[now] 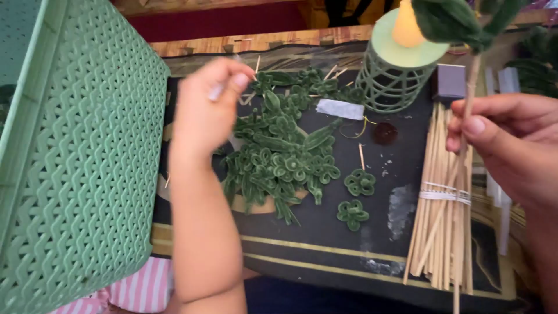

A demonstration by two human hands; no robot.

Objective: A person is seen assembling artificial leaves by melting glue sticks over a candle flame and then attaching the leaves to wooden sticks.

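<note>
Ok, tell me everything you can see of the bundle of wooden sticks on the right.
The bundle of wooden sticks is a sheaf of thin, pale, straw-coloured sticks that look like wood or bamboo. A white band is wrapped around it near the middle; below the band the sticks fan out slightly. It lies nearly upright in the picture on the dark mat, right of the green looped pieces. Its upper end passes behind the right hand, whose fingers pinch one separate stick topped with green fuzzy material.
</note>
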